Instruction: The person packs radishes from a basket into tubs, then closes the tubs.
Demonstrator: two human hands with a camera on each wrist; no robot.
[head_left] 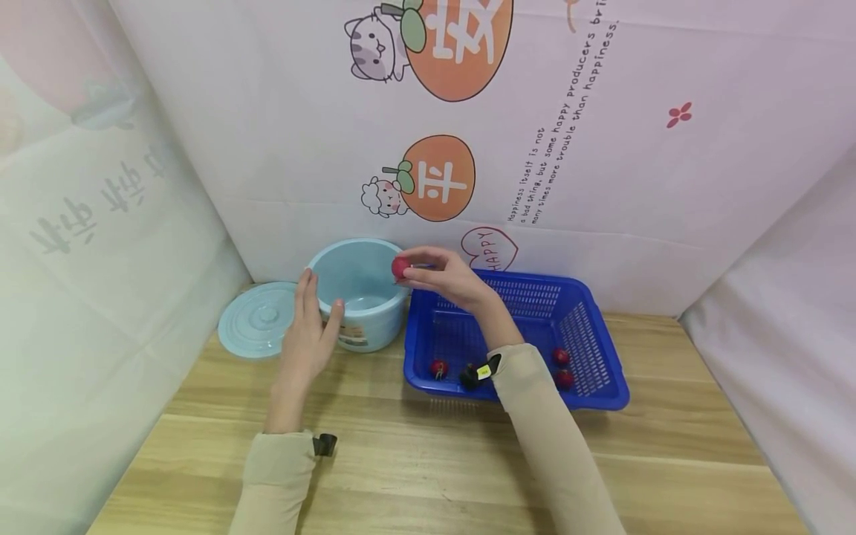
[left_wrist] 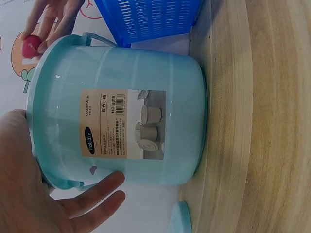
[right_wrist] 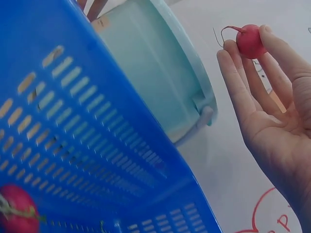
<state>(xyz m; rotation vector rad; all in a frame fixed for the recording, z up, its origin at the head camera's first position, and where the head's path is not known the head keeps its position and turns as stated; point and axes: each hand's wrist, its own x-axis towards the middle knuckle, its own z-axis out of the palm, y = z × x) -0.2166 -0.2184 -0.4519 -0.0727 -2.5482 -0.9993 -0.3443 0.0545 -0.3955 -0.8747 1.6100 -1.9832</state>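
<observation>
A small red radish (head_left: 400, 267) with a thin root is pinched between the thumb and fingertips of my right hand (head_left: 449, 279). It is held over the right rim of the light blue bucket (head_left: 371, 331). In the right wrist view the radish (right_wrist: 250, 41) and its curled root show plainly. My left hand (head_left: 309, 338) rests against the bucket's left front side, with straight fingers spread at the rim. Beside the bucket stands a blue slotted basket (head_left: 416, 349). Inside it lie several radishes, including one at the front left (head_left: 438, 368).
The round light blue lid (head_left: 257, 319) lies left of the bucket. A printed white cloth (head_left: 575, 200) hangs behind the wooden table (head_left: 414, 453), and more cloth rises at both sides. The bucket's handle (right_wrist: 197, 127) hangs on the basket side.
</observation>
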